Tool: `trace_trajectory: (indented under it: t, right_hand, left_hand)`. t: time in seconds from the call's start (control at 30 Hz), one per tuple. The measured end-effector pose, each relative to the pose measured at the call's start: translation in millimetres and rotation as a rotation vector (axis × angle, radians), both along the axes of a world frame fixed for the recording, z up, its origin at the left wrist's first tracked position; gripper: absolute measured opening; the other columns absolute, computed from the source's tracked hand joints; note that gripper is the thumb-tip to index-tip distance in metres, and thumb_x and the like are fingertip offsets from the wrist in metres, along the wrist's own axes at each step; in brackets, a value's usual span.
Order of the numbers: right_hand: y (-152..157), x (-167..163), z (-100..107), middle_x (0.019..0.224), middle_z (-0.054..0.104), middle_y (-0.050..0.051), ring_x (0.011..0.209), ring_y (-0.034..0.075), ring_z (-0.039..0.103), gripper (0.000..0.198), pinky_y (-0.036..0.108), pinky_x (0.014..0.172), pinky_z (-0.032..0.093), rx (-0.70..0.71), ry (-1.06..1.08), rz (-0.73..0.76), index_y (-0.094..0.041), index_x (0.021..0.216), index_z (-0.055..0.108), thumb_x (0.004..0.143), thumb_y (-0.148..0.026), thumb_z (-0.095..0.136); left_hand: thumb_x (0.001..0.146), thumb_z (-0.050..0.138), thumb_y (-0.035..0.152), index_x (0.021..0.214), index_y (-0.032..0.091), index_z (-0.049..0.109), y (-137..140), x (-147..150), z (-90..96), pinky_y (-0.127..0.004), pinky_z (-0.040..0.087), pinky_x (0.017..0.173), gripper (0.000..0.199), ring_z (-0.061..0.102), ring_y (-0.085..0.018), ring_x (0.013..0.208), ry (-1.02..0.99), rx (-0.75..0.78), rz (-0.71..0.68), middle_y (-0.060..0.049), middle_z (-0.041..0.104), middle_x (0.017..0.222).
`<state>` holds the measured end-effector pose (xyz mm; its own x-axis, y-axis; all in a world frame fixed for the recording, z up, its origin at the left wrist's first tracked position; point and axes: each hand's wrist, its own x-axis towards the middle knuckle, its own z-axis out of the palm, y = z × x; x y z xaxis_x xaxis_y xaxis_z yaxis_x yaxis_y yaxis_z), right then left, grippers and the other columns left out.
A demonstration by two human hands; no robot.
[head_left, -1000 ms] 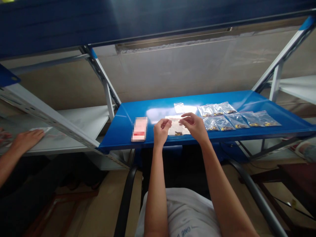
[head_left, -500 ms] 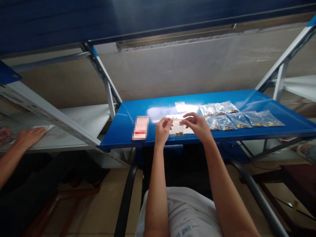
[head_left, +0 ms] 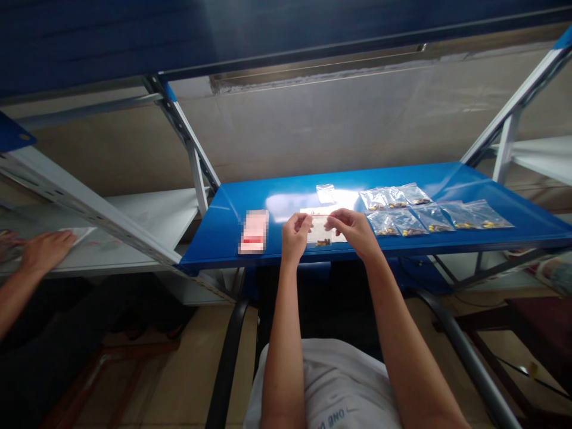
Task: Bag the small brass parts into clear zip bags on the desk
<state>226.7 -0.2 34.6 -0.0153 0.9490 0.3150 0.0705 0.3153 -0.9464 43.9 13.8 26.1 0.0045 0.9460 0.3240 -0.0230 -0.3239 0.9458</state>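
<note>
Between my hands hangs a clear zip bag with small brown and yellow pieces at its bottom. My left hand pinches the bag's upper left corner. At the upper right corner, my right hand is closed on the bag too, thumb against fingers. Behind the bag a white sheet lies on the blue shelf, partly hidden by my hands; a few small pieces show at its far edge. Farther back lies another small clear bag, whose contents I cannot make out.
Two rows of filled zip bags lie to the right on the blue shelf. A pinkish, blurred-out packet is on the left. Metal posts flank the shelf. At far left another person's hand rests on a white shelf.
My right hand has moved slightly left and its fingers have closed onto the bag's top edge. My left hand stays put. The other person's hand has shifted a little left.
</note>
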Motion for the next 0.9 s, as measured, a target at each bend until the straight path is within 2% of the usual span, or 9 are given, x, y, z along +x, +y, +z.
trace_trajectory:
  t: [0.13,0.3,0.53,0.7,0.9]
  right_hand:
    - [-2,1,2,0.081,0.077,0.006,0.073,0.019,0.068,0.030,0.029,0.060,0.048,0.006,-0.042,0.011,-0.019,0.090,0.072,0.091,-0.049,0.076]
    - [-6,2,8,0.078,0.076,0.006,0.073,0.019,0.068,0.030,0.030,0.063,0.048,0.021,-0.071,0.008,-0.018,0.087,0.071,0.091,-0.048,0.076]
    - [-8,-4,13,0.084,0.075,0.005,0.074,0.019,0.068,0.038,0.028,0.057,0.046,-0.074,-0.029,0.142,-0.020,0.102,0.070,0.089,-0.055,0.076]
    - [-5,-14,11,0.078,0.073,0.005,0.071,0.019,0.066,0.040,0.030,0.060,0.050,-0.045,-0.012,0.062,-0.020,0.087,0.069,0.085,-0.058,0.079]
    - [-3,-13,8,0.077,0.073,0.005,0.073,0.019,0.067,0.037,0.033,0.067,0.054,-0.011,-0.037,0.034,-0.021,0.086,0.068,0.086,-0.056,0.078]
  left_hand:
    - [0.095,0.071,0.046,0.095,0.019,0.075,1,-1,-0.6,-0.025,0.050,0.071,0.028,0.066,-0.015,0.077,0.014,-0.003,-0.051,-0.004,0.074,0.086]
    - [0.093,0.074,0.048,0.094,0.019,0.077,0,-3,-1.5,-0.026,0.049,0.070,0.030,0.065,-0.016,0.076,0.062,0.019,-0.049,-0.004,0.075,0.086]
    - [0.096,0.069,0.048,0.096,0.018,0.078,0,-1,-2.1,-0.027,0.049,0.070,0.031,0.067,-0.018,0.079,0.139,0.038,0.024,-0.006,0.076,0.086]
    - [0.097,0.069,0.045,0.096,0.018,0.078,-1,3,-1.2,-0.028,0.048,0.070,0.028,0.068,-0.018,0.080,0.142,0.046,0.063,-0.006,0.077,0.087]
    - [0.097,0.069,0.044,0.095,0.018,0.077,-2,3,0.9,-0.028,0.048,0.069,0.027,0.069,-0.018,0.081,0.134,0.038,0.045,-0.006,0.078,0.088]
